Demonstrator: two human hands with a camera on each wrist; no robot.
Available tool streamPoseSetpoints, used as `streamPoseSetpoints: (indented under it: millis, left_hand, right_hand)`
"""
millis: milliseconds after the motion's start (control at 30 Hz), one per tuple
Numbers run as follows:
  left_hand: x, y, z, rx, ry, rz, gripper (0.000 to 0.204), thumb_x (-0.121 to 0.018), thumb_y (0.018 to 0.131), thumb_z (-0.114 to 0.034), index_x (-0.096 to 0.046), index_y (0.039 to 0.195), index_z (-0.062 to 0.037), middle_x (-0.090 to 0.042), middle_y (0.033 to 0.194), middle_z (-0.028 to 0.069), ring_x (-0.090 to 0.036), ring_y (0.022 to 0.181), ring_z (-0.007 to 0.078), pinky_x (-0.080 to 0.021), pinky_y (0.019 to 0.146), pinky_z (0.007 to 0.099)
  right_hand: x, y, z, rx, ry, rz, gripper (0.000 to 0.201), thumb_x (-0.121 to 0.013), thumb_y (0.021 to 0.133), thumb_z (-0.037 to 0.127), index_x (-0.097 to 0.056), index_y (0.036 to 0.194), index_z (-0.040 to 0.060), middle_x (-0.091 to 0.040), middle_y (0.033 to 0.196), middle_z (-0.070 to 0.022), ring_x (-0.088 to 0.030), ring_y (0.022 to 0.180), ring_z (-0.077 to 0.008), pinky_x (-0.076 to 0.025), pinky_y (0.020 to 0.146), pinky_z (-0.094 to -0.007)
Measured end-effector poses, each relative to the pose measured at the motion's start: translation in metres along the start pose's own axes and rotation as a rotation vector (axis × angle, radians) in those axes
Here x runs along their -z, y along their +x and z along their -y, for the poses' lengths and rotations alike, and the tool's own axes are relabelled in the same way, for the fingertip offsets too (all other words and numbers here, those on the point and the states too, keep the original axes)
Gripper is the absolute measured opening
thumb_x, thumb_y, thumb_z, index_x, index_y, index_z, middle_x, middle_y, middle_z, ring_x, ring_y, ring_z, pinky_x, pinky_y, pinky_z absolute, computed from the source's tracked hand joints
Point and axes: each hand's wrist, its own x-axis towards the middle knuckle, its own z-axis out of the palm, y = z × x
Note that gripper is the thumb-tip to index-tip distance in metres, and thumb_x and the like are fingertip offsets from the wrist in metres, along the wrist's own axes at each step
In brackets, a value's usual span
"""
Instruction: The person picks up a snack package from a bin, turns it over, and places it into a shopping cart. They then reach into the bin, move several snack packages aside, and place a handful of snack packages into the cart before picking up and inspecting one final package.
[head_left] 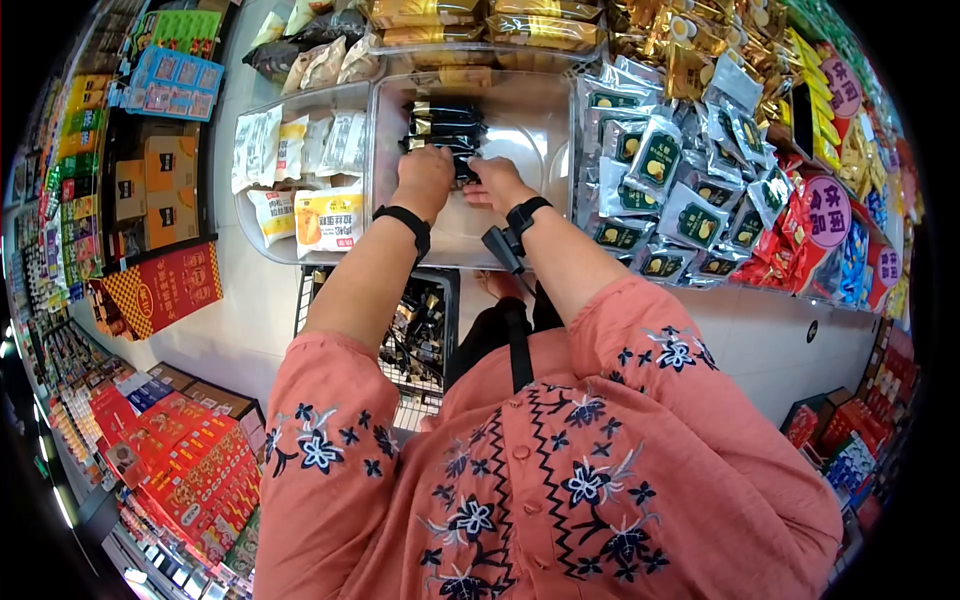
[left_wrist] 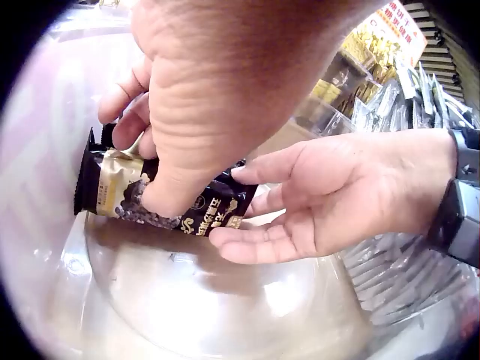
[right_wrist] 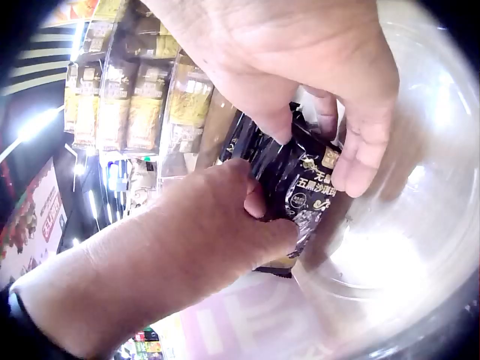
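A short row of black-and-gold snack packets (head_left: 445, 128) lies inside a clear plastic bin (head_left: 545, 100). My left hand (head_left: 427, 175) grips the nearest packet (left_wrist: 120, 187) towards its left end; the thumb presses the printed front and the fingers reach over the back. At the packet's other end is my right hand (head_left: 497, 185), whose thumb and fingers hold it from both sides. In the right wrist view more black packets (right_wrist: 259, 154) stand close behind the held one, partly covered by both hands.
Left of the bin is another with white and yellow packets (head_left: 330, 220). Silver-and-green packets (head_left: 655, 155) are heaped at the right. Golden packets (head_left: 545, 30) fill a bin behind. Below the bin's front edge stands a cart with a black basket (head_left: 452, 310) holding dark packets.
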Motion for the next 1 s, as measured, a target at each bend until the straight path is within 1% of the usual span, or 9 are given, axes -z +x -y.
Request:
streamPoseSetpoints:
  millis: [133, 233, 333, 467, 533, 633, 733, 933, 1000]
  left_hand:
    - [-0.002, -0.001, -0.001, 0.035, -0.011, 0.009, 0.021, -0.06, 0.087, -0.012, -0.057, 0.106, -0.0042, -0.066, 0.095, 0.013, -0.07, 0.085, 0.0263, -0.058, 0.067, 0.0342]
    - [-0.006, -0.002, 0.001, 0.033, 0.003, 0.0, 0.022, -0.06, 0.087, -0.012, -0.056, 0.107, -0.0032, -0.066, 0.096, 0.0138, -0.07, 0.086, 0.026, -0.058, 0.068, 0.0336]
    - [-0.01, -0.002, 0.004, 0.038, -0.025, 0.015, 0.023, -0.06, 0.087, -0.011, -0.055, 0.108, -0.0023, -0.066, 0.096, 0.014, -0.07, 0.087, 0.0255, -0.058, 0.068, 0.0323]
    - [-0.023, 0.001, 0.011, -0.012, 0.005, -0.01, 0.025, -0.059, 0.087, -0.011, -0.055, 0.11, -0.0018, -0.066, 0.098, 0.0144, -0.07, 0.088, 0.0253, -0.058, 0.068, 0.0315]
    - [-0.011, 0.0, 0.011, 0.064, -0.005, 0.031, 0.026, -0.058, 0.09, -0.013, -0.057, 0.113, -0.0032, -0.066, 0.102, 0.0142, -0.071, 0.088, 0.0262, -0.058, 0.07, 0.0339]
    - [-0.01, -0.001, 0.01, 0.085, -0.007, 0.06, 0.025, -0.058, 0.091, -0.014, -0.057, 0.114, -0.0036, -0.066, 0.103, 0.0145, -0.072, 0.087, 0.0264, -0.058, 0.07, 0.0346]
    - [-0.004, -0.004, 0.008, 0.076, -0.016, 0.034, 0.025, -0.055, 0.091, -0.011, -0.055, 0.113, -0.0013, -0.065, 0.101, 0.0161, -0.071, 0.084, 0.0264, -0.059, 0.067, 0.0339]
    - [0.0, -0.012, 0.003, 0.073, -0.189, -0.029, 0.022, -0.052, 0.091, -0.009, -0.052, 0.109, 0.0026, -0.063, 0.099, 0.0225, -0.07, 0.083, 0.0337, -0.058, 0.066, 0.0394]
    - [-0.002, -0.013, 0.002, 0.096, -0.251, -0.014, 0.021, -0.052, 0.091, -0.009, -0.052, 0.108, 0.0022, -0.064, 0.1, 0.0232, -0.07, 0.085, 0.0344, -0.058, 0.068, 0.0399]
  right_hand:
    - [0.001, 0.002, 0.001, -0.037, 0.022, 0.044, 0.043, -0.069, 0.089, 0.028, -0.055, 0.115, -0.0026, -0.063, 0.101, -0.0186, -0.068, 0.084, -0.0305, -0.059, 0.067, -0.0416]
    - [-0.004, -0.014, 0.007, 0.045, -0.128, -0.065, 0.041, -0.069, 0.088, 0.027, -0.055, 0.112, -0.0035, -0.063, 0.097, -0.0178, -0.068, 0.082, -0.0292, -0.059, 0.065, -0.0407]
    - [-0.004, -0.016, 0.005, 0.121, -0.212, -0.055, 0.043, -0.069, 0.086, 0.025, -0.053, 0.114, -0.0033, -0.064, 0.095, -0.0171, -0.067, 0.078, -0.0279, -0.059, 0.064, -0.0409]
    - [0.002, 0.0, -0.002, 0.106, -0.198, 0.071, 0.043, -0.069, 0.087, 0.025, -0.046, 0.114, 0.0002, -0.059, 0.099, -0.0132, -0.063, 0.083, -0.0259, -0.058, 0.064, -0.0409]
    - [0.002, 0.003, -0.003, 0.123, -0.108, 0.109, 0.044, -0.068, 0.087, 0.026, -0.046, 0.116, -0.0008, -0.06, 0.098, -0.0134, -0.064, 0.082, -0.0256, -0.058, 0.063, -0.0409]
    - [-0.001, 0.0, 0.004, 0.058, -0.186, 0.037, 0.043, -0.064, 0.089, 0.026, -0.049, 0.119, -0.0001, -0.061, 0.099, -0.0136, -0.064, 0.078, -0.0246, -0.057, 0.061, -0.0394]
    - [-0.006, -0.014, 0.01, 0.172, -0.334, -0.146, 0.042, -0.063, 0.09, 0.026, -0.051, 0.122, 0.0029, -0.063, 0.096, -0.0125, -0.064, 0.073, -0.0229, -0.056, 0.059, -0.0375]
    - [-0.005, -0.019, 0.017, 0.104, -0.321, -0.04, 0.033, -0.062, 0.089, 0.03, -0.061, 0.112, 0.0055, -0.064, 0.081, -0.0102, -0.062, 0.064, -0.0205, -0.053, 0.054, -0.034]
    - [-0.008, -0.015, 0.012, 0.135, -0.303, -0.069, 0.028, -0.062, 0.088, 0.028, -0.064, 0.103, 0.0045, -0.064, 0.076, -0.0107, -0.063, 0.062, -0.0223, -0.053, 0.053, -0.0361]
